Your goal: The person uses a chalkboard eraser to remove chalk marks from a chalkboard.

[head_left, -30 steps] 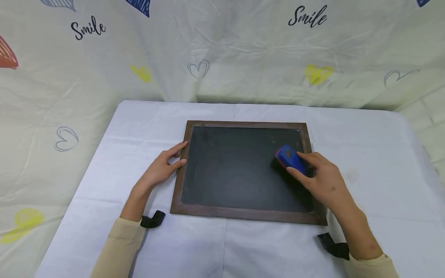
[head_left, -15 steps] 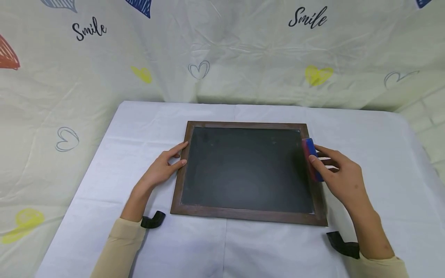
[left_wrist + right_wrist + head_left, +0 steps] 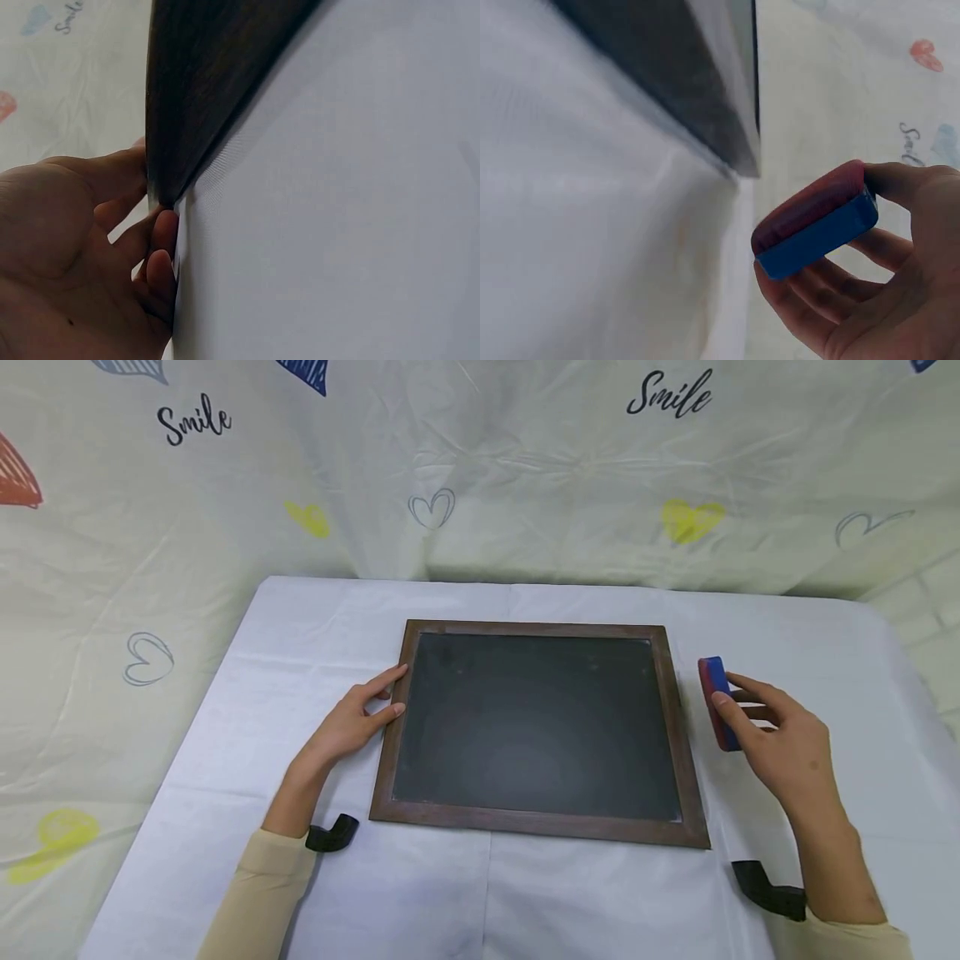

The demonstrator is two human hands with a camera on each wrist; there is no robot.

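Note:
In the head view a small blackboard (image 3: 536,727) with a brown wooden frame lies on the white-covered table. My left hand (image 3: 348,722) rests against the frame's left side, thumb and forefinger extended onto its edge. The left wrist view shows this hand (image 3: 82,247) at the dark frame edge, other fingers bent beside it. To the right of the blackboard, my right hand (image 3: 787,739) pinches a blackboard eraser (image 3: 718,703), blue-backed with a dark red pad. The right wrist view has the eraser (image 3: 814,221) between thumb and fingers, apart from the frame, its pad facing the board side.
White cloth (image 3: 315,635) covers the table around the blackboard. Behind it hangs a pale curtain (image 3: 525,468) printed with hearts and "Smile" lettering. Black straps (image 3: 333,833) stick out near both beige cuffs.
My right hand has carried the eraser rightward, from the blackboard's surface across the right frame edge to beyond it, turning it more upright. The left hand and the blackboard stay in place.

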